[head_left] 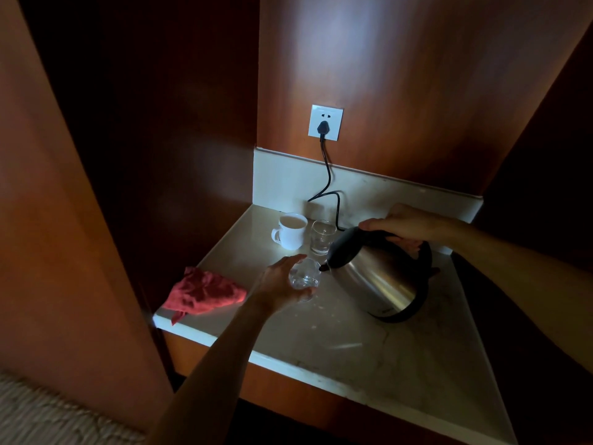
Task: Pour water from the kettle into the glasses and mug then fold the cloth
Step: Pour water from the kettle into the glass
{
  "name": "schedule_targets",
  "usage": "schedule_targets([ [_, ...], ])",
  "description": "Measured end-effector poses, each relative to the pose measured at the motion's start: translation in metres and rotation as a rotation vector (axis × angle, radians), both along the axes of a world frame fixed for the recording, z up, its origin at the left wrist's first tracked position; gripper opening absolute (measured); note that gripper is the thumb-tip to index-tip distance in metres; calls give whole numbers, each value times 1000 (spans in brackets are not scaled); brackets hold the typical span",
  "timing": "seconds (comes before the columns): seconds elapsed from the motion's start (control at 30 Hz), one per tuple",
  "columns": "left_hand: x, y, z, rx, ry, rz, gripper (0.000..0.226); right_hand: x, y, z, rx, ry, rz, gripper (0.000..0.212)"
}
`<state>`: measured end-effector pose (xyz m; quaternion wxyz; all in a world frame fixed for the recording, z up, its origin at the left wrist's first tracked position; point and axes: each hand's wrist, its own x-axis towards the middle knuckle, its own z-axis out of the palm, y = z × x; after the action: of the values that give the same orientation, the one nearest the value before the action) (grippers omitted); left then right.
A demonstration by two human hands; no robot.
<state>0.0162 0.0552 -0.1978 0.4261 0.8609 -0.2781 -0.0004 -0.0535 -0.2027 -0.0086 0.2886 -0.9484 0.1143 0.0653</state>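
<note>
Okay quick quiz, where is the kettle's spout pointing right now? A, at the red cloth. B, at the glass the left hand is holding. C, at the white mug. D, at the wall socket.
B: the kettle, tilted by the right hand, has its spout right at the rim of the glass that the left hand steadies on the counter.

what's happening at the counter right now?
A person is pouring. The right hand tilts the steel kettle by its handle, spout at a glass steadied by the left hand. A white mug and second glass stand behind. The red cloth lies crumpled, unfolded.
</note>
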Motion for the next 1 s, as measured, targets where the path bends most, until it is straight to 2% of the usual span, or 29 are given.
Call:
schedule_targets([
  [0.3, -1, 1, -1, -8, 10, 13, 89, -2, 8, 7, -7, 26, 10, 66],
  [0.83, 1, -1, -4, -39, 14, 10, 87, 2, 19, 16, -106, 65, 23, 55],
  [1.0, 0, -2, -4, -44, 20, 9, 87, 3, 21, 18, -130, 93, 40, 59],
])
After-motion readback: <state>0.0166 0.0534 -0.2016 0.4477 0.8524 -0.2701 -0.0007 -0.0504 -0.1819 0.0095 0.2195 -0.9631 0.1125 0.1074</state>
